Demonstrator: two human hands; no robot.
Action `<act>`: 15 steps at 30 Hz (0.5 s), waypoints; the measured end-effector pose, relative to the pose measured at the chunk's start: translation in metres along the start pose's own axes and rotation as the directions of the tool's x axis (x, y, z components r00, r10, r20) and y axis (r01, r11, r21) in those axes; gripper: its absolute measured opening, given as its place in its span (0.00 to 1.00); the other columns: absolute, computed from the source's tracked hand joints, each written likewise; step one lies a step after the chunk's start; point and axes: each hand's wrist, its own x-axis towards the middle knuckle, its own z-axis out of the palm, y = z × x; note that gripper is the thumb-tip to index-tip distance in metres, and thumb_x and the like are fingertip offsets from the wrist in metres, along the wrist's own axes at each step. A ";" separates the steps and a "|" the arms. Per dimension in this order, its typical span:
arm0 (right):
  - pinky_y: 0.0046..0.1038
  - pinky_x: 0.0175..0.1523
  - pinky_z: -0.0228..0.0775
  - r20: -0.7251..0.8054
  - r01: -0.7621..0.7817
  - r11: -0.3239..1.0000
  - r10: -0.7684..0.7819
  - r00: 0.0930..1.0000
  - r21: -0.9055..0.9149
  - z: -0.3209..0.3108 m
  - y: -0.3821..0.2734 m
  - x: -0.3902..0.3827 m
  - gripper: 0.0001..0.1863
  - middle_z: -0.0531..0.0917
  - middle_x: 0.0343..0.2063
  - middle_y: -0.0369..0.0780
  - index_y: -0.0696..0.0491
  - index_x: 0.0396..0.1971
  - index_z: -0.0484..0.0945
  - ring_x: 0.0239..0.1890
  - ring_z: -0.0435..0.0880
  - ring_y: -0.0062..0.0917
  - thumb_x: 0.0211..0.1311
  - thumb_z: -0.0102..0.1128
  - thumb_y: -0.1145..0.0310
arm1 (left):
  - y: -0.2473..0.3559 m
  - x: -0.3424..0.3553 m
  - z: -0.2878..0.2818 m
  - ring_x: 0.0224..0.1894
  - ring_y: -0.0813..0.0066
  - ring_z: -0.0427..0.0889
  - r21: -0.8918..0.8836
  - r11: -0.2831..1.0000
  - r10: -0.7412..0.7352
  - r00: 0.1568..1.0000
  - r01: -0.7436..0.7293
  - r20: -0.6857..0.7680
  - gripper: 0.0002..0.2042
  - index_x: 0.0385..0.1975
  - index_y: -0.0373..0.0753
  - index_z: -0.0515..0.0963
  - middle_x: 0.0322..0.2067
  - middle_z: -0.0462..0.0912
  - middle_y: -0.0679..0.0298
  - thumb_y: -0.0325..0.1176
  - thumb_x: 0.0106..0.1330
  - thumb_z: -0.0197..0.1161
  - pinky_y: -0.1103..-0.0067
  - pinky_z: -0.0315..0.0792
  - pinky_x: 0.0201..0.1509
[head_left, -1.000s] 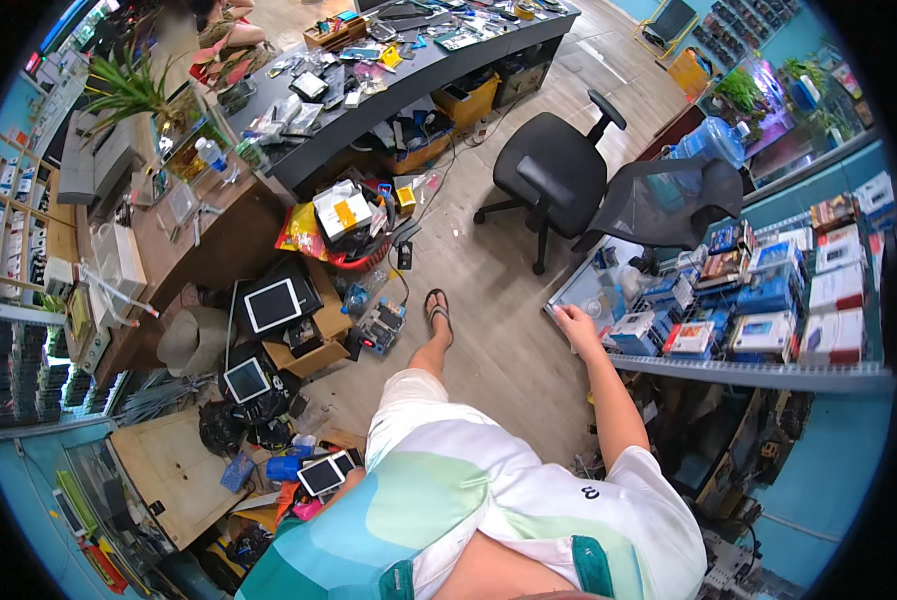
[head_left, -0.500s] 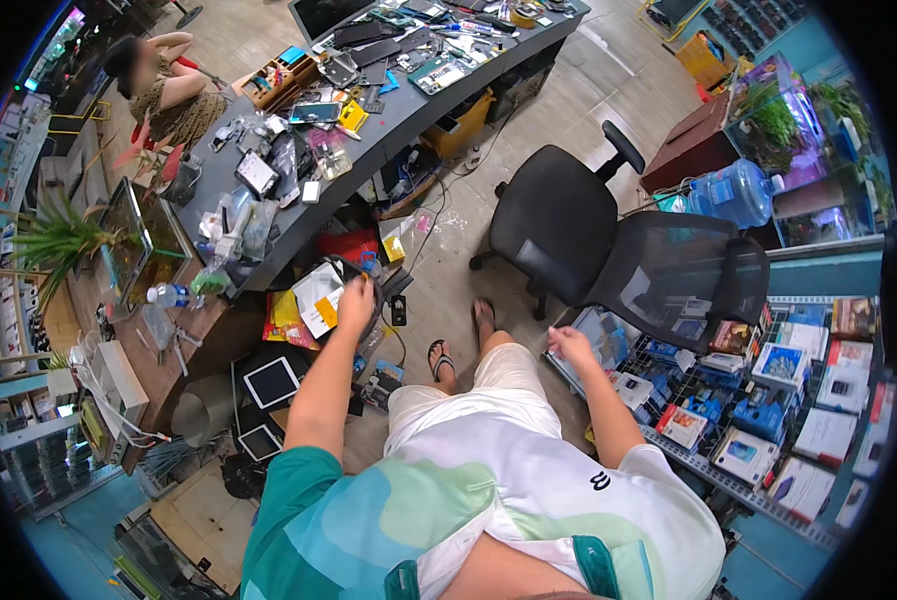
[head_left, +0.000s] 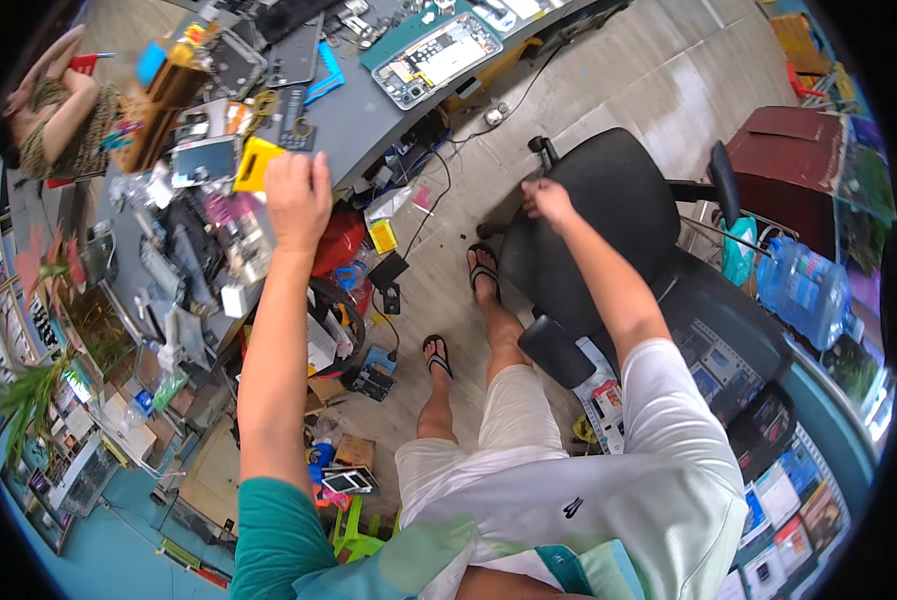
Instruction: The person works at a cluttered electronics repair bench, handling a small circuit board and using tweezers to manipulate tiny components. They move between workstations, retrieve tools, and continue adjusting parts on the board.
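Over the near edge of the grey workbench [head_left: 354, 135] reaches my left hand [head_left: 299, 200], back up, its thumb apart from the loosely bent fingers. I see nothing in it. Just beyond the fingertips lies a yellow flat piece [head_left: 254, 165], and beside that a phone with a bluish screen [head_left: 206, 162]. Farther along the bench, an opened phone [head_left: 439, 60] with its inner parts bare rests on a green mat [head_left: 384, 52]. My right hand [head_left: 551, 203] hangs over the front of a black office chair seat [head_left: 619, 190], fingers loosely bent and apart, holding nothing visible.
A round dark bin [head_left: 354, 325] and cables lie under the bench. The chair's armrest [head_left: 557, 350] is by my right knee. Behind the chair stand a large blue water bottle [head_left: 804, 290] and a dark red cabinet [head_left: 789, 160]. Another person [head_left: 64, 125] sits at far left.
I have come nearer the bench. My left hand has moved up from beside the bin to the bench edge. My right hand has swung forward over the chair seat.
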 end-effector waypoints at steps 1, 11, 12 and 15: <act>0.35 0.44 0.84 -0.089 0.035 0.976 -0.055 0.995 -0.215 0.001 0.000 0.054 0.19 0.88 0.37 0.41 0.55 0.47 0.84 0.38 0.88 0.30 0.74 0.69 0.52 | -0.002 0.001 0.008 0.35 0.50 0.73 -0.019 1.000 -0.003 1.000 0.003 0.007 0.12 0.28 0.38 0.71 0.30 0.71 0.54 0.29 0.71 0.69 0.58 0.67 0.41; 0.49 0.67 0.74 0.113 0.464 0.354 -0.684 0.720 -0.812 0.015 -0.008 0.340 0.25 0.84 0.60 0.55 0.58 0.60 0.81 0.64 0.82 0.47 0.74 0.63 0.55 | -0.010 -0.012 0.008 0.35 0.52 0.75 0.036 0.999 -0.041 0.980 0.035 0.196 0.09 0.34 0.37 0.77 0.34 0.76 0.55 0.26 0.61 0.73 0.60 0.69 0.42; 0.49 0.67 0.74 0.035 0.308 0.372 -0.588 0.808 -0.876 0.011 -0.005 0.343 0.25 0.84 0.60 0.55 0.58 0.60 0.81 0.64 0.82 0.47 0.74 0.62 0.55 | -0.010 -0.011 0.008 0.36 0.53 0.75 0.032 0.999 -0.039 0.979 0.033 0.198 0.10 0.35 0.37 0.78 0.34 0.76 0.55 0.27 0.60 0.74 0.61 0.69 0.43; 0.49 0.67 0.74 -0.013 0.173 0.330 -0.492 0.871 -0.928 0.002 0.000 0.347 0.25 0.84 0.60 0.56 0.58 0.60 0.81 0.64 0.83 0.47 0.74 0.62 0.55 | -0.009 -0.008 0.006 0.36 0.53 0.76 0.045 0.999 -0.039 0.971 0.030 0.234 0.10 0.35 0.37 0.79 0.35 0.77 0.56 0.28 0.58 0.74 0.61 0.70 0.43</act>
